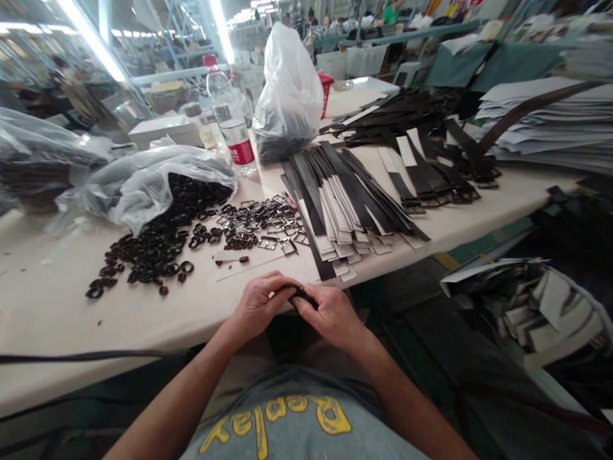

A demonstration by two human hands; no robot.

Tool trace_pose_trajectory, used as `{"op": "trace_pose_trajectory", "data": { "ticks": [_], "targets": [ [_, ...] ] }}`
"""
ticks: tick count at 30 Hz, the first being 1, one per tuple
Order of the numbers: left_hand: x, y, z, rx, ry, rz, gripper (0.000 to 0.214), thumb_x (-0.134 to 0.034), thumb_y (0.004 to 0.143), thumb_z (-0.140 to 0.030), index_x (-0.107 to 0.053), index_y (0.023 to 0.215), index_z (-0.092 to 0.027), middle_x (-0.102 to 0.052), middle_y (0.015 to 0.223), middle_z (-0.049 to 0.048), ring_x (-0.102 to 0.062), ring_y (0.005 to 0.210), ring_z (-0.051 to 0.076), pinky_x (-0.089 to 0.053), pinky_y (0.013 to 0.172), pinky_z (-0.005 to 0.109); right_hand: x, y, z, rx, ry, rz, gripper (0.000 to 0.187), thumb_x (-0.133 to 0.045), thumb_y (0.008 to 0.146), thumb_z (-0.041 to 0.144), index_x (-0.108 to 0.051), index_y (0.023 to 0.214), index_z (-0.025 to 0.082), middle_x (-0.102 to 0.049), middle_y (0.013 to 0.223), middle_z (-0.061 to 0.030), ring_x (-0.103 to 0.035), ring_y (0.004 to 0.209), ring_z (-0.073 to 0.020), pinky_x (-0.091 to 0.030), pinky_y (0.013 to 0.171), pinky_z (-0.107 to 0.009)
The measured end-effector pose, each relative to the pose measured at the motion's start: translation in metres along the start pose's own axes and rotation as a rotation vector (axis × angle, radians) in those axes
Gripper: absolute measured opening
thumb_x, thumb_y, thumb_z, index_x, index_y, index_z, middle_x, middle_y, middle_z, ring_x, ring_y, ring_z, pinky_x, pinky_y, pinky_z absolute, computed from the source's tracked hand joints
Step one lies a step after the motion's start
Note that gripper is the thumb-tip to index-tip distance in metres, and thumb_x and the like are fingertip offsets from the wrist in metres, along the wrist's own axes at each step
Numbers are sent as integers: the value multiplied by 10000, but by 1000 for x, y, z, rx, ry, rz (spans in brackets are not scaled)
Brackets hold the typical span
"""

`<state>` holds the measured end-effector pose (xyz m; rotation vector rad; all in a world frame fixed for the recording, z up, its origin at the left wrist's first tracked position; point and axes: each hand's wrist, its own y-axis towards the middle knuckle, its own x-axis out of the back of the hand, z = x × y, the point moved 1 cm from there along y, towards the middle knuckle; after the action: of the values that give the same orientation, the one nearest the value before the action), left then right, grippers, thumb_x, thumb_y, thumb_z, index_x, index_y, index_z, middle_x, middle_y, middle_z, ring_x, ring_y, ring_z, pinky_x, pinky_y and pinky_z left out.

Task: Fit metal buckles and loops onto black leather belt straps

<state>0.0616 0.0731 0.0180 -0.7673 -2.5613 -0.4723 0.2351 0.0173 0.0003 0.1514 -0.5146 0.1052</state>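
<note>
Both hands meet at the table's front edge around a dark strap [301, 295], mostly covered by the fingers. My left hand [258, 300] is closed on its left end, thumb pressed along the top. My right hand [332, 313] pinches the strap from the other side. Just beyond lie metal buckles [268, 220] in a loose heap. A pile of dark rings or loops [158, 249] spreads out to the left of them. Flat black strips with pale ends [340, 198] are stacked to the right of the buckles.
A plastic bottle [234, 128] and a tied clear bag [287, 89] stand behind the buckles. An open plastic bag [143, 182] lies at left. Buckled straps [431, 172] and stacked pale sheets [546, 121] are at right. A sack of scraps [541, 313] sits below the table's right side.
</note>
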Motion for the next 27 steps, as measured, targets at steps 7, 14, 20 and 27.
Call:
{"op": "trace_pose_trajectory", "data": {
  "ticks": [7, 14, 20, 27],
  "targets": [
    [6, 10, -6, 2, 42, -2, 161, -607, 920, -243, -765, 924, -211, -705, 812, 29, -655, 761, 155, -497, 718, 256, 4, 2, -4, 15, 228, 58, 159, -546, 951, 233, -688, 901, 180, -671, 727, 8, -635, 681, -162, -434, 659, -247],
    [5, 20, -6, 22, 42, 57, 191, -594, 926, -292, -762, 925, -200, -714, 828, 46, -663, 778, 173, -499, 728, 271, 6, 0, -9, -44, 262, 75, 261, -496, 987, 323, -600, 784, 194, -640, 648, 26, -616, 566, -140, -424, 557, -232],
    [19, 53, 18, 101, 412, -112, 181, -617, 896, -309, -744, 826, -201, -699, 790, 38, -635, 749, 190, -463, 728, 299, 4, -1, -12, -66, 224, -17, 297, -494, 973, 356, -579, 735, 199, -652, 635, 13, -634, 568, -150, -425, 564, -240],
    [19, 93, 36, 249, 827, -68, 110, -690, 821, -310, -760, 789, -231, -688, 875, 75, -639, 850, 259, -460, 782, 349, 2, -1, -12, -68, 274, -51, 259, -515, 963, 357, -604, 776, 201, -684, 672, 7, -672, 590, -162, -468, 563, -235]
  ]
}}
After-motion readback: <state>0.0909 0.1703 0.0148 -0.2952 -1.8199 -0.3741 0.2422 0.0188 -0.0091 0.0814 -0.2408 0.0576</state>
